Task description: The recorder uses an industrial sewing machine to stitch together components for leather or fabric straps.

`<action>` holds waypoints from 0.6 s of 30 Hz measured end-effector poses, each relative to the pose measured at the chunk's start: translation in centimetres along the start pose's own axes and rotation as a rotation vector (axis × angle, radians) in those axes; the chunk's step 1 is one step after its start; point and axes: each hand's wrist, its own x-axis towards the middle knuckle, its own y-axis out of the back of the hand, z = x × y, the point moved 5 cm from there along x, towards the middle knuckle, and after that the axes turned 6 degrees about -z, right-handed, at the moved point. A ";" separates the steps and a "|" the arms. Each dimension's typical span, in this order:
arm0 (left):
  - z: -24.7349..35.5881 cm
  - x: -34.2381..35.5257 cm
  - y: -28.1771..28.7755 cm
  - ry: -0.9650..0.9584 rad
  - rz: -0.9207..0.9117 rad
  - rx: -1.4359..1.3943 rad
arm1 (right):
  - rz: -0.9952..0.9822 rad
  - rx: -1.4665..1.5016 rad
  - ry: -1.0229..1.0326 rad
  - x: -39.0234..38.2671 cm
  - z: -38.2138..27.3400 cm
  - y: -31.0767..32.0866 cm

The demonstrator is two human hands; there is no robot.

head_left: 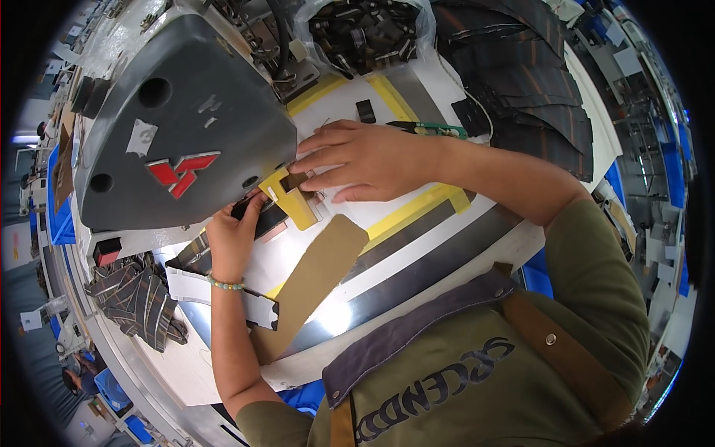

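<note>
My left hand (232,235) is at the front of a grey sewing machine head (201,97), a beaded bracelet on its wrist. Its thumb and fingers close on the edge of a dark cloth piece (269,222), partly hidden by the hand and the machine. A yellow guard (292,200) stands between my two hands. My right hand (365,162) lies palm down on the white work surface, fingers spread, the fingertips beside the guard and a small brown piece. Just beyond the right wrist lie green-handled thread snips (432,130), partly covered by it.
A clear bag of dark cloth pieces (365,37) stands at the back. Dark striped fabric panels (532,82) are piled at the far right. Folded striped strips (138,302) lie at the left. A brown card (316,279) and yellow tape (406,217) are on the table.
</note>
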 end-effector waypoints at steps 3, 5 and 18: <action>1.1 -0.5 0.2 0.074 -0.028 0.211 | -0.063 -0.037 -0.007 0.0 -0.1 -0.4; 1.1 -1.3 0.6 -0.084 -0.022 0.406 | -0.103 -0.020 -0.031 0.0 0.0 -0.5; -0.8 -3.8 3.3 -0.214 -0.066 0.422 | -0.103 -0.072 -0.043 0.2 -0.2 -0.4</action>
